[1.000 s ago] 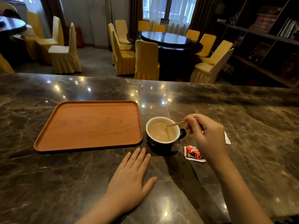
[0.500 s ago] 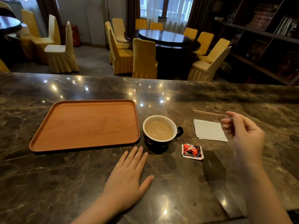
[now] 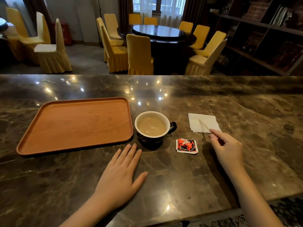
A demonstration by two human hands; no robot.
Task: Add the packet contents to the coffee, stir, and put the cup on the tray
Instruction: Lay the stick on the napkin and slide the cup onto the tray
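Note:
A dark cup (image 3: 153, 138) with a white inside holds milky coffee and stands on the marble counter, just right of the wooden tray (image 3: 49, 145), which has nothing on it. A torn red and white packet (image 3: 186, 145) lies flat right of the cup. My right hand (image 3: 227, 148) pinches a thin wooden stir stick (image 3: 204, 125) whose far end lies over a white napkin (image 3: 203, 122). My left hand (image 3: 122, 174) rests flat on the counter with fingers spread, just below the cup and the tray's near corner.
The counter's (image 3: 246, 99) far edge runs across the view above the tray. Beyond it are a dark round dining table (image 3: 157, 31) with yellow-covered chairs and dark shelving (image 3: 262, 30) on the right. The near edge of the counter lies under my right forearm.
My right hand lifted the stir stick out of the coffee, swung it right, and brought it down onto the napkin. My left hand stayed flat. The cup has not moved.

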